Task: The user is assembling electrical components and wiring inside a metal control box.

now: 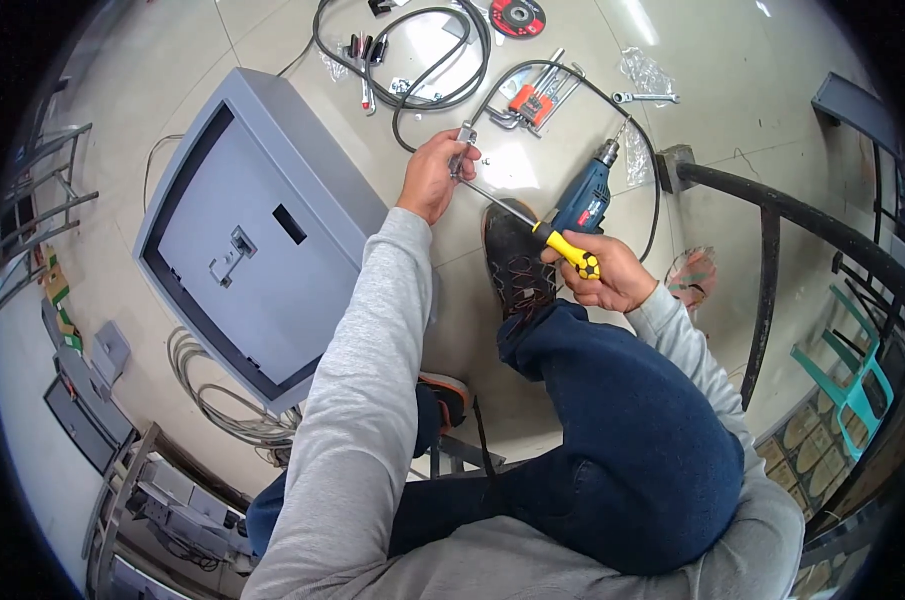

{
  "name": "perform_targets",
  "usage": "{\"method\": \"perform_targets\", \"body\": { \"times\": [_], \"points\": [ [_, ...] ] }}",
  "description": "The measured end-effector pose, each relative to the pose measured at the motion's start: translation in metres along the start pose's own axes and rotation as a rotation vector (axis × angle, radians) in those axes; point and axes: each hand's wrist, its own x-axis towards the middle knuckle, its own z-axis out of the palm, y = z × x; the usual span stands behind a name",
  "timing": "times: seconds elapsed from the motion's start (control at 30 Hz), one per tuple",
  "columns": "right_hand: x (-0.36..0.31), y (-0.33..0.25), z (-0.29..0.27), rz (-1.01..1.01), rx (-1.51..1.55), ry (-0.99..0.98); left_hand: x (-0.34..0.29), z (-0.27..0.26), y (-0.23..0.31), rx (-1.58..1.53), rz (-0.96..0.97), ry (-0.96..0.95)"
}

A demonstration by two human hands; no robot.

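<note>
My left hand is closed around a small silver metal fitting, whose upper end shows above the fingers; I cannot make out its exact kind. In my right hand is a screwdriver with a yellow and black handle. Its long shaft slants up and left, and the tip meets the lower end of the fitting or stops very close to it. To the left of both hands lies a grey metal cabinet with a silver latch on its door. A blue power drill rests just beyond my right hand.
A black cable loops across the tiled floor around a hex key set. Farther off are a red cutting disc and a wrench. A black metal frame stands at right, near a green stool. My shoe is below the shaft.
</note>
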Motion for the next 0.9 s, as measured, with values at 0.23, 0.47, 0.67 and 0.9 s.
{"method": "perform_targets", "body": {
  "times": [0.23, 0.47, 0.67, 0.9],
  "points": [
    [0.01, -0.014, -0.002, -0.189, -0.384, -0.006, -0.003, -0.003, 0.006, -0.001, -0.001, -0.019],
    [0.016, -0.021, 0.0, -0.918, -1.009, 0.284, 0.0, -0.003, -0.006, 0.08, -0.026, 0.014],
    [0.008, -0.032, 0.003, -0.035, -0.13, 0.088, 0.004, 0.0, 0.005, -0.13, 0.011, 0.015],
    [0.004, -0.024, 0.018, 0.044, -0.049, 0.084, 0.015, -0.014, -0.001, -0.096, -0.008, -0.115]
  ]
}}
